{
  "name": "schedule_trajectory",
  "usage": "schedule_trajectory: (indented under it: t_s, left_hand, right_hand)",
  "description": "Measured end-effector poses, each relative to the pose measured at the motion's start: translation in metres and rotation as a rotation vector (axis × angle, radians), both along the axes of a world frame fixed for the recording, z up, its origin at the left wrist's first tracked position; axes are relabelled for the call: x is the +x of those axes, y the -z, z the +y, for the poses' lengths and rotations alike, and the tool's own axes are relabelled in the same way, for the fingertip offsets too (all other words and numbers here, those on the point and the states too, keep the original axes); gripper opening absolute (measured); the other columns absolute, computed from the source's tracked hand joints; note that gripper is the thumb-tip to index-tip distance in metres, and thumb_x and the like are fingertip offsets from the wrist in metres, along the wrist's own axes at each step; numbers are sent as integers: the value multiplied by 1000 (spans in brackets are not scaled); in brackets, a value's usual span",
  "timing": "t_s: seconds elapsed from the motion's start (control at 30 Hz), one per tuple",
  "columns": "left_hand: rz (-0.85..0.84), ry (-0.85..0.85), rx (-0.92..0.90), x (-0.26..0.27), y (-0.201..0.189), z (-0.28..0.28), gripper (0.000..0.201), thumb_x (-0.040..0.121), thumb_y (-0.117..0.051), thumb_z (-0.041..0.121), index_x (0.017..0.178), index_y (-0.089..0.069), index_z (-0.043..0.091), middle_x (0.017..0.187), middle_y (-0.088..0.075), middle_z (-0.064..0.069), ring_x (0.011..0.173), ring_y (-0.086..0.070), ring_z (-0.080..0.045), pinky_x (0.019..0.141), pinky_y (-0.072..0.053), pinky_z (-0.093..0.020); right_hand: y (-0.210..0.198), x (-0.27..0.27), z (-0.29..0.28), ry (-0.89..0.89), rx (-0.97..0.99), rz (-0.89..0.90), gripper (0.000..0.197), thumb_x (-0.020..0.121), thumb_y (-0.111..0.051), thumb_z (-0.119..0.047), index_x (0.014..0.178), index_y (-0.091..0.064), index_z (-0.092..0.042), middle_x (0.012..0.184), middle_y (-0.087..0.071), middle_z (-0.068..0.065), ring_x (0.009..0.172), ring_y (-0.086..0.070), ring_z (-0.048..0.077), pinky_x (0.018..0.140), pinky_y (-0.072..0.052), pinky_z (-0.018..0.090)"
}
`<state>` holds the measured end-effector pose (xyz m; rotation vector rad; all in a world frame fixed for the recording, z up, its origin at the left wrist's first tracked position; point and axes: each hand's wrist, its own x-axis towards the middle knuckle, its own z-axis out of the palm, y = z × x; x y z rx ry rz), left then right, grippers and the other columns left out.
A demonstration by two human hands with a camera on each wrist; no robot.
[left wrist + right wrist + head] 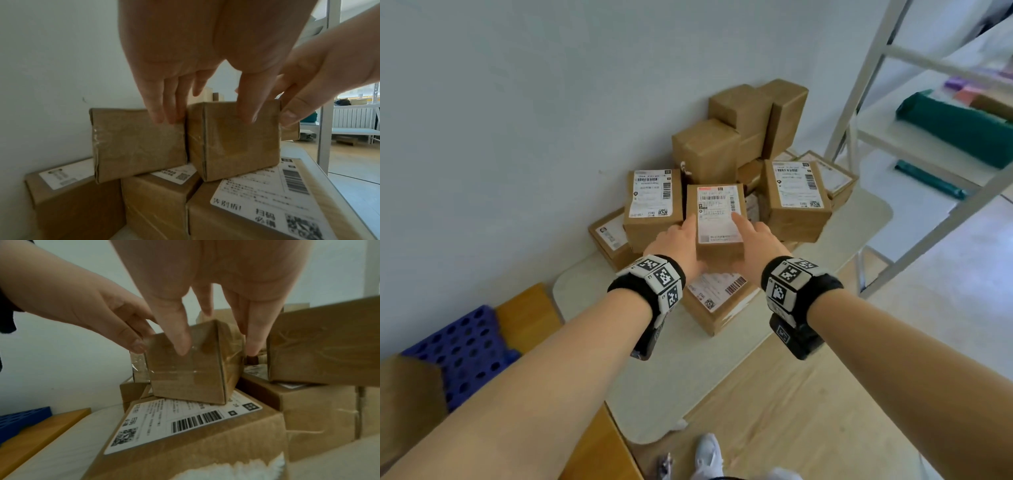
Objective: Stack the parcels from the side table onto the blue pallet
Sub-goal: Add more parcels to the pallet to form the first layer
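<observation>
I've got both hands on one small box [717, 219] at centre frame in the head view, sitting on top of a bigger labelled box [719, 301] at the front of the pile on the desk [739, 363]. It's up top and nearest me, so prob. the easy first grab w/o disturbing the rest. Left hand [681, 240] is against the box's left side, right hand [753, 240] against its right side, so the box is squeezed between the two palms, fingers fairly straight and pointing away from me. Left wrist view: left fingers [164, 104] drop into the narrow gap btw. this box [232, 139] and its neighbour box [139, 142], thumb over the near face. Right wrist view: right thumb [176, 331] lies on the near face of the box [185, 369], other fingers go down the far right side next to another box [324, 345] at the right edge. The box looks tipped, one bottom edge lifted off the label below; I can't say if it's fully clear. Both forearms reach out long and nearly parallel from the lower corners of the head view, wristbands level. Blue pallet [462, 353] is at lower left of the frame, well apart from the pile, w/ a brown box [410, 404] on its near end. Next I'd guess a lift and swing left.
</observation>
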<state>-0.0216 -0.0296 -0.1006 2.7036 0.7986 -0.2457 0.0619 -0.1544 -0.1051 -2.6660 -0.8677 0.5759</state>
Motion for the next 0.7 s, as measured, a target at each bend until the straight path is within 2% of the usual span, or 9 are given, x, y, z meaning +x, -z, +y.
schedule_trajectory:
  t_s: [0.07, 0.17, 0.33, 0.5, 0.7]
  left_hand:
    - [-1, -4, -10, 5, 6, -1, 79, 83, -66, 34, 145, -17, 26, 123, -53, -11, 107, -57, -30, 88, -50, -46]
    - [4, -19, 21, 8, 13, -8, 79, 86, -62, 29, 147, -13, 24, 126, -49, -13, 109, -56, -30, 84, -48, -42]
    - [-27, -100, 67, 6, 9, -28, 73, 88, -59, 24, 147, -16, 21, 127, -49, -14, 111, -54, -30, 86, -46, -40]
    - [-92, -177, 94, -3, 3, -65, 71, 88, -59, 23, 147, -18, 21, 123, -51, -14, 105, -56, -29, 81, -48, -39]
    - [-117, -262, 119, -41, -5, -99, 71, 85, -63, 24, 144, -24, 23, 119, -54, -13, 101, -58, -31, 85, -50, -40]
  right_hand:
    - [7, 6, 4, 0, 2, 35, 91, 85, -61, -12, 146, 2, -38, 143, -32, 12, 120, -49, 30, 94, -48, 42]
    - [12, 9, 7, -21, 9, 68, 91, 87, -59, -10, 147, 5, -37, 144, -30, 12, 117, -52, 28, 94, -50, 41]
    - [9, 6, -7, -99, 26, 39, 86, 88, -54, -6, 147, 3, -32, 138, -32, 15, 109, -54, 27, 84, -52, 37]
    - [-1, 1, -39, -181, 29, -24, 79, 89, -50, -6, 147, -1, -29, 129, -36, 17, 108, -50, 28, 87, -50, 39]
    - [-8, -27, -65, -270, 77, -56, 75, 89, -55, -14, 145, -7, -27, 124, -36, 16, 107, -51, 30, 85, -51, 39]
